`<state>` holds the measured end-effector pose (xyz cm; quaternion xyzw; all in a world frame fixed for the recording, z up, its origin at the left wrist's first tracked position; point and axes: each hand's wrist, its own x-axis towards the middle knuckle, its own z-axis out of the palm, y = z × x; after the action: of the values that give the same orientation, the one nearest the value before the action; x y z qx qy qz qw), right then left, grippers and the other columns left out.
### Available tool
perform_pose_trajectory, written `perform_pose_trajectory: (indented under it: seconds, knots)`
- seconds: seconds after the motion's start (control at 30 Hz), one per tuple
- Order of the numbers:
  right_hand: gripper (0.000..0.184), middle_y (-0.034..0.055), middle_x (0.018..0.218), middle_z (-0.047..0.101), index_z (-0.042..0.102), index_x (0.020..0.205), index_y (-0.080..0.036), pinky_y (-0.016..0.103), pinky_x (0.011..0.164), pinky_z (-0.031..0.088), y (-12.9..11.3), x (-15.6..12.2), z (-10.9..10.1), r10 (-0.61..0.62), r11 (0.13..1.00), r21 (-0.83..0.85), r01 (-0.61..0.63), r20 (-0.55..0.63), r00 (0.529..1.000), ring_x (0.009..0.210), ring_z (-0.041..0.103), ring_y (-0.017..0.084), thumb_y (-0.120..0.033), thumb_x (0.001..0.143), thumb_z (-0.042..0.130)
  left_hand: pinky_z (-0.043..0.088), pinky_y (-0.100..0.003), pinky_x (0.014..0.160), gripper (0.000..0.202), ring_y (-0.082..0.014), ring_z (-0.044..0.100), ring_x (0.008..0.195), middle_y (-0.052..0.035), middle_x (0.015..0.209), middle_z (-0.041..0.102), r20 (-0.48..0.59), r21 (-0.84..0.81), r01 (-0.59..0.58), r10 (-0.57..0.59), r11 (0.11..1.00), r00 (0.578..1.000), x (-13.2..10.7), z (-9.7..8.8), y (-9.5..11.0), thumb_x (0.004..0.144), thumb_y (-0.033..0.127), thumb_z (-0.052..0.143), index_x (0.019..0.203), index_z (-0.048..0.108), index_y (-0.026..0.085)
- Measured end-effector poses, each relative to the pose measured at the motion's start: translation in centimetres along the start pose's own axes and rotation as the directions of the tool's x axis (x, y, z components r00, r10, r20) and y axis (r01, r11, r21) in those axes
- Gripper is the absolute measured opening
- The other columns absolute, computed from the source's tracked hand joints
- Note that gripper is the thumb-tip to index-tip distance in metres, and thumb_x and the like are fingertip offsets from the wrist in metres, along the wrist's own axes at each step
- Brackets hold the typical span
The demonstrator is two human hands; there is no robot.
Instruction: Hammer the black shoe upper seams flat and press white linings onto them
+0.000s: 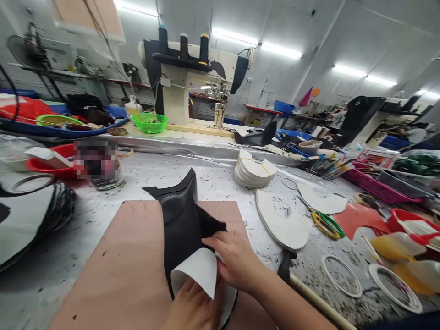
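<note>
Stack of black-and-white pieces [32, 220], far left. Pink mat [127, 261], on surface [220, 181]. Black piece [178, 229], on mat. White sheet [197, 268], curled, over its near end. Left hand [195, 305]: fingers beneath curl, grip hidden. Right hand [237, 261]: at black piece's edge, grip unclear. Hammer [311, 292]. Scissors [332, 220], far side.

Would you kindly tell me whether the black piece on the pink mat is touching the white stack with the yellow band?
Apart: in the head view, silvery tabletop shows between the black piece and the white stack.
</note>
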<state>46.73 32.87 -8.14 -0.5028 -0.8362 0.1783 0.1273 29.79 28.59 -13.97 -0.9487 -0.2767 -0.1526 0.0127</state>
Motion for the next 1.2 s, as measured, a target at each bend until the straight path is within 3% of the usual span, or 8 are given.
perform_pose_trajectory:
  seconds: [0.07,0.13,0.27,0.5,0.73,0.97,1.07,1.2]
  knots:
    - [0.066,0.0117,0.138,0.044,0.043,0.132,-0.014,0.032,0.101,0.036,-1.6,1.3,0.1,-0.083,0.997,0.01,0.082,0.07,0.994,0.124,0.042,0.02,-0.001,0.068,0.049,0.047,-0.039,0.094,0.05,-0.0269,0.06,0.107,-0.0095,0.117,0.064,0.025,-0.051,0.005,-0.004,0.999,1.0,0.1,-0.4,0.2,0.08,0.018,0.049,0.129,0.047,0.017]
    - [0.055,0.0132,0.143,0.037,0.05,0.124,-0.011,0.032,0.103,0.033,-3.1,2.9,0.3,-0.095,0.993,-0.05,0.103,0.153,0.984,0.13,0.035,0.019,0.003,0.071,0.044,0.044,-0.041,0.099,0.048,-0.0269,0.057,0.11,-0.0078,0.118,0.064,0.029,-0.1,0.043,-0.04,0.994,0.999,0.0,-0.6,0.3,0.081,0.022,0.051,0.129,0.048,0.02]
    - [0.032,0.0137,0.113,0.061,0.063,0.095,-0.012,0.031,0.084,0.046,-5.2,5.7,0.7,-0.033,0.987,-0.147,0.069,0.231,0.972,0.105,0.056,0.023,0.003,0.075,0.044,0.039,-0.052,0.101,0.055,-0.0322,0.052,0.116,-0.0105,0.126,0.059,0.013,-0.017,0.115,-0.115,0.993,0.993,-0.8,0.2,0.6,0.083,0.022,0.05,0.137,0.039,0.02]
    - [0.019,0.0063,0.097,0.06,0.062,0.088,-0.016,0.028,0.069,0.046,-5.4,8.0,1.0,0.063,0.974,-0.225,-0.004,0.256,0.965,0.087,0.058,0.019,-0.003,0.079,0.051,0.042,-0.06,0.094,0.069,-0.0456,0.04,0.124,-0.0264,0.136,0.044,0.125,0.003,0.437,-0.434,0.899,0.892,-0.4,1.5,1.8,0.072,0.033,0.059,0.133,0.043,0.005]
    - [0.017,0.0034,0.098,0.06,0.058,0.1,-0.015,0.033,0.07,0.051,-4.8,10.1,1.2,0.132,0.974,-0.213,-0.073,0.278,0.951,0.082,0.059,0.016,-0.028,0.088,0.059,0.045,-0.039,0.098,0.05,-0.0242,0.053,0.118,-0.0144,0.13,0.055,0.195,-0.03,0.477,-0.463,0.878,0.865,0.2,-2.5,-1.6,0.082,0.006,0.034,0.13,0.047,0.01]
    - [0.02,0.0066,0.108,0.055,0.053,0.11,-0.016,0.035,0.076,0.048,-5.0,10.6,2.9,0.219,0.953,-0.227,-0.203,0.044,0.975,0.091,0.056,0.019,-0.022,0.091,0.052,0.032,-0.052,0.104,0.058,-0.0366,0.034,0.131,-0.0234,0.139,0.039,0.208,0.015,0.487,-0.479,0.873,0.853,0.0,-2.4,-3.2,0.082,0.033,0.046,0.131,0.044,0.002]
    - [0.02,0.0084,0.109,0.054,0.053,0.105,-0.018,0.031,0.083,0.043,-4.7,9.2,4.1,0.193,0.945,-0.257,-0.201,-0.058,0.98,0.098,0.051,0.019,-0.009,0.091,0.041,0.032,-0.05,0.105,0.057,-0.033,0.037,0.13,-0.0195,0.138,0.043,0.206,0.029,0.509,-0.503,0.86,0.839,0.1,-2.7,-4.2,0.083,0.036,0.045,0.131,0.046,0.007]
    - [0.02,0.0078,0.104,0.055,0.054,0.103,-0.02,0.032,0.084,0.039,-4.0,7.3,5.1,0.098,0.949,-0.295,-0.112,-0.063,0.993,0.097,0.049,0.021,-0.013,0.093,0.038,0.025,-0.05,0.108,0.055,-0.028,0.032,0.134,-0.0156,0.144,0.035,0.187,0.056,0.578,-0.577,0.814,0.795,-0.1,-3.2,-6.3,0.085,0.028,0.038,0.137,0.038,0.009]
